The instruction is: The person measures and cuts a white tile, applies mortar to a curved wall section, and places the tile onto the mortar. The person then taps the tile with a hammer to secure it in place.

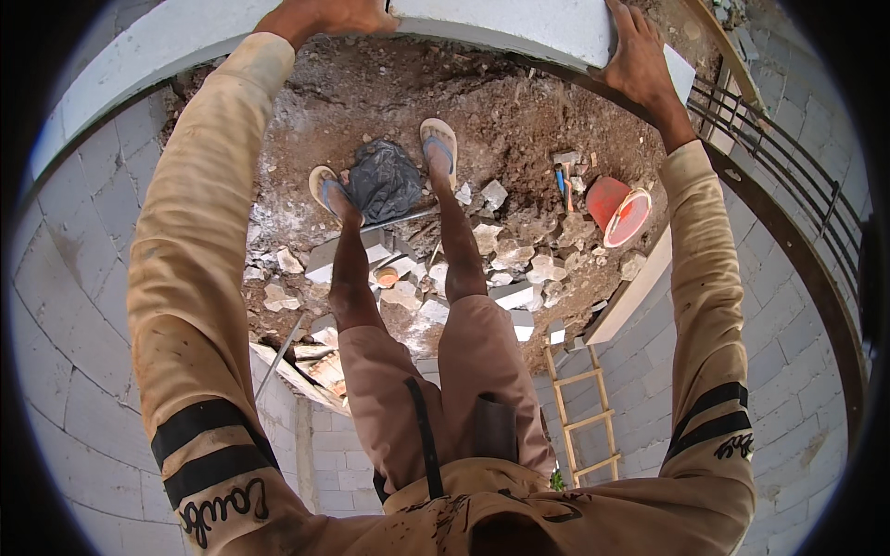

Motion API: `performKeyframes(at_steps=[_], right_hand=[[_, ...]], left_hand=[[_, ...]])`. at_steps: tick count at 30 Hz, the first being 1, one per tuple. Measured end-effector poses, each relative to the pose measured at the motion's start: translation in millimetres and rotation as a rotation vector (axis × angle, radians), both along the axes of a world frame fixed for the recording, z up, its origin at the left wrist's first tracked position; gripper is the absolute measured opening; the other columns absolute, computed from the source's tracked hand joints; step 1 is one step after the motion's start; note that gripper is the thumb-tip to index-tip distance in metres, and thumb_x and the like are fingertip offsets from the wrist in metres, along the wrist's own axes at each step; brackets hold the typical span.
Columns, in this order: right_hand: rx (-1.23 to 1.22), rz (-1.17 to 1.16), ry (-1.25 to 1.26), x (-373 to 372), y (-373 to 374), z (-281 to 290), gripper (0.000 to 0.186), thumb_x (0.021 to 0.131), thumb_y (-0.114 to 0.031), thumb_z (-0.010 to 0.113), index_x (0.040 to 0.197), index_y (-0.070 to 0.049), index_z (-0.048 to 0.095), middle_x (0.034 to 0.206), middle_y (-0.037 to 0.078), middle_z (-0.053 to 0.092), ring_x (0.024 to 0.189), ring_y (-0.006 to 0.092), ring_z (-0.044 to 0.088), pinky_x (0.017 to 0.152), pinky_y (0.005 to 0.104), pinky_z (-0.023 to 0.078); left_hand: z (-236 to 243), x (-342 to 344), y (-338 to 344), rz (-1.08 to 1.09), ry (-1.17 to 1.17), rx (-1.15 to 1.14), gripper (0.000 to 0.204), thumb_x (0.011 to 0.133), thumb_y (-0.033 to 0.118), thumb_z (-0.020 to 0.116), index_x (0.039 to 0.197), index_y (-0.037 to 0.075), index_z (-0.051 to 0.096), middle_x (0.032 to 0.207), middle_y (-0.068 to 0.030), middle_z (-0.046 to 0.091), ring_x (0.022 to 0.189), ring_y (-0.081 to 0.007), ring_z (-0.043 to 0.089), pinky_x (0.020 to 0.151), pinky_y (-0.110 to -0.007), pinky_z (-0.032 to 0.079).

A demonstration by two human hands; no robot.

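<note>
Both arms in tan sleeves reach up to a long pale block (496,30) along the top of the view. My left hand (329,20) holds it at the upper middle left, its fingertips partly cut off by the frame. My right hand (640,67) grips the block near its right end, fingers bent over the face. A dark metal bar (797,236) curves below the block and down the right side. My sandaled feet stand on dirt beside a crumpled black plastic bag (385,181).
Broken block rubble (510,255), a blue-handled hammer (565,185) and a red bucket (607,202) lie on the dirt (315,111). Pale block walls (88,315) surround the space. A wooden ladder (579,422) leans at the lower right, and metal rods (779,148) run at the upper right.
</note>
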State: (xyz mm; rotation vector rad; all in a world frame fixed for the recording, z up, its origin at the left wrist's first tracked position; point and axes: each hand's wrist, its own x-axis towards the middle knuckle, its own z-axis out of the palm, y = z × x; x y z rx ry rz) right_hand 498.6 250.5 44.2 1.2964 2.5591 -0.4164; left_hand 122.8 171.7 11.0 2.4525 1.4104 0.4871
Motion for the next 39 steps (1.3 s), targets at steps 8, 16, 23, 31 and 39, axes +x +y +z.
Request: performKeyframes(at_steps=[8,16,23,31,39], right_hand=[[0.062,0.074,0.006,4,2,-5,0.105,0.062,-0.032,0.089,0.146,0.004,0.037,0.134,0.026,0.048,0.129,0.0464,0.045,0.110,0.0529,0.037],[0.225,0.103,0.173,3,-6,-17,0.103,0.073,-0.062,0.080,0.147,-0.001,0.041,0.136,0.022,0.051,0.129,0.0415,0.046,0.110,0.0527,0.035],[0.245,-0.042,0.146,9,-19,-52,0.131,0.055,-0.096,0.068,0.157,-0.018,0.040,0.146,0.025,0.047,0.144,0.0435,0.038,0.118,0.0718,0.015],[0.213,-0.116,0.150,4,-25,-46,0.128,0.054,-0.093,0.071,0.156,-0.020,0.044,0.145,0.026,0.048,0.144,0.0428,0.037,0.119,0.0696,0.014],[0.239,-0.134,0.147,10,-28,-58,0.127,0.055,-0.092,0.072,0.156,-0.020,0.045,0.145,0.027,0.049,0.144,0.0426,0.038,0.119,0.0688,0.014]], left_hand=[[3,1,3,-0.020,-0.055,-0.074,0.100,0.056,0.032,0.085,0.145,0.005,0.048,0.118,-0.0166,0.052,0.121,-0.0369,0.050,0.109,-0.047,0.036],[-23,-1,2,0.094,0.216,-0.032,0.114,0.060,0.046,0.092,0.157,0.022,0.037,0.151,-0.0113,0.049,0.142,-0.0336,0.043,0.122,-0.055,0.024],[-14,-2,5,0.090,0.154,-0.122,0.111,0.056,0.029,0.091,0.154,0.019,0.041,0.145,-0.0142,0.051,0.138,-0.0353,0.046,0.121,-0.053,0.028],[-7,5,6,0.108,0.167,-0.192,0.106,0.054,0.019,0.085,0.152,0.020,0.043,0.143,-0.0138,0.053,0.138,-0.0379,0.046,0.121,-0.053,0.029],[-6,4,9,0.077,0.108,-0.211,0.104,0.056,0.019,0.084,0.152,0.018,0.044,0.142,-0.0149,0.054,0.137,-0.0395,0.046,0.120,-0.052,0.030]])
